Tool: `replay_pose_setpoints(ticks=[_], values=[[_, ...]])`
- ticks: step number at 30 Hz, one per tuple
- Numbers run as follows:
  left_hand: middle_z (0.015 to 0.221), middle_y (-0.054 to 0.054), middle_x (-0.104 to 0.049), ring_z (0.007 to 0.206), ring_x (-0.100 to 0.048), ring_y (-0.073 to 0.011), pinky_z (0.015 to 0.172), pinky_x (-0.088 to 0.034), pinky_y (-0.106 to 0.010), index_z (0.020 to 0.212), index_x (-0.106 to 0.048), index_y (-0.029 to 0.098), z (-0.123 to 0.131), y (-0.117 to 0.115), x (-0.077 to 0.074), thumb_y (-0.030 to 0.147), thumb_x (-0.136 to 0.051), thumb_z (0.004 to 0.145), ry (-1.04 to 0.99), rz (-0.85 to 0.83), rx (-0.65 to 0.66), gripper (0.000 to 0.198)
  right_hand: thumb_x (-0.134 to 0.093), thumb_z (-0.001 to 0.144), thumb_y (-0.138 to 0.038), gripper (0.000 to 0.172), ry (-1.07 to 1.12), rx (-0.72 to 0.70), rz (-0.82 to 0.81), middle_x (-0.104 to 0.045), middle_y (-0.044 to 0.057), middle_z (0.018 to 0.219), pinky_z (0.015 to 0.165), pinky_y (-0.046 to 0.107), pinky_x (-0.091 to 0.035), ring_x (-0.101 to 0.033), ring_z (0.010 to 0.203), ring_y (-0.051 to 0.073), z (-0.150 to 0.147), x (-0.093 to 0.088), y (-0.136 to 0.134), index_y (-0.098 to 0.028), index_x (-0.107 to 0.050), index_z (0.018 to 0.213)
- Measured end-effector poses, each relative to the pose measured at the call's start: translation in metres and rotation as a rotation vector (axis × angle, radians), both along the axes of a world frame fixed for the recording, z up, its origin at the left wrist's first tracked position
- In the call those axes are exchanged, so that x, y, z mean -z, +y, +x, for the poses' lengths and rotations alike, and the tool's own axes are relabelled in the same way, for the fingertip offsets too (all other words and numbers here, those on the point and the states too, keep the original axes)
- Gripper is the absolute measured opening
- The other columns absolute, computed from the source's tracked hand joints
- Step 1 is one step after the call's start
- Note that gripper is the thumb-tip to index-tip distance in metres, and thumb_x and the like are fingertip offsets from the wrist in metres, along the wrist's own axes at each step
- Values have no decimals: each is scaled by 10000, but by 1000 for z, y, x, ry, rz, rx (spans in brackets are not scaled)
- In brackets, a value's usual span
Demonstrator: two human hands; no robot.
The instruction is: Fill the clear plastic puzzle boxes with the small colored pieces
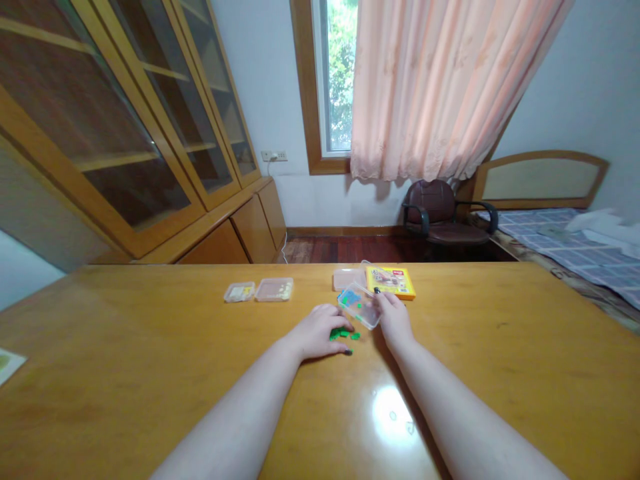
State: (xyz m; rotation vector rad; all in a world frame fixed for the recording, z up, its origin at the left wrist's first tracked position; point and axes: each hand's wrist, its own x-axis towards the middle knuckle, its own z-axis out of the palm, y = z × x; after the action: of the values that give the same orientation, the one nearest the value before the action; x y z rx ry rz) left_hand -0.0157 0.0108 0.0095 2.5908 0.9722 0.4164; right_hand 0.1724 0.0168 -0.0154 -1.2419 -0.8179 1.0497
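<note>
My right hand (395, 320) grips the right edge of a clear plastic box (361, 311), which is tilted above the table. Blue and green small pieces show in or through the box. Beside it, my left hand (323, 331) rests on the table with fingers and thumb apart, curved around several small green pieces (344, 333). The pieces look like little toy bricks, but they are too small to be sure. Some of them lie partly hidden under my left fingers.
Behind the box lie another clear container (347, 279) and a yellow printed box (393, 281). Two clear cases, a small one (239, 292) and a larger one (274, 289), stand to the left on the wooden table (150, 373). A chair (440, 213) is beyond the far edge.
</note>
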Motion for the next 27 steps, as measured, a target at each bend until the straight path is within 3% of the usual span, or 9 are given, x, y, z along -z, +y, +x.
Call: replay_pose_setpoints(ticks=[4,7,27], values=[[896,-10,-579,893,-509,-162,809,-364,-283,916,-644,283,1,2,4,360,-578,777,12,3,-24,171,-598,637,-445,271,-5,-2,2,-602,6,570,542,253,-372,-499,542,146,0,1,1,-179,-560,601],[896,-1,-588,888,-514,-151,807,-364,-270,885,-640,265,1,4,5,314,-566,792,16,6,-30,128,-596,636,-456,282,-16,-1,7,-603,7,572,545,252,-367,-500,545,146,1,1,1,-178,-561,600],[906,-6,-629,875,-553,-141,799,-392,-260,925,-649,262,-2,10,12,335,-509,834,-13,38,-19,182,-590,642,-463,289,-27,-11,6,-607,14,585,527,247,-361,-491,539,143,1,1,-1,-179,-554,606]])
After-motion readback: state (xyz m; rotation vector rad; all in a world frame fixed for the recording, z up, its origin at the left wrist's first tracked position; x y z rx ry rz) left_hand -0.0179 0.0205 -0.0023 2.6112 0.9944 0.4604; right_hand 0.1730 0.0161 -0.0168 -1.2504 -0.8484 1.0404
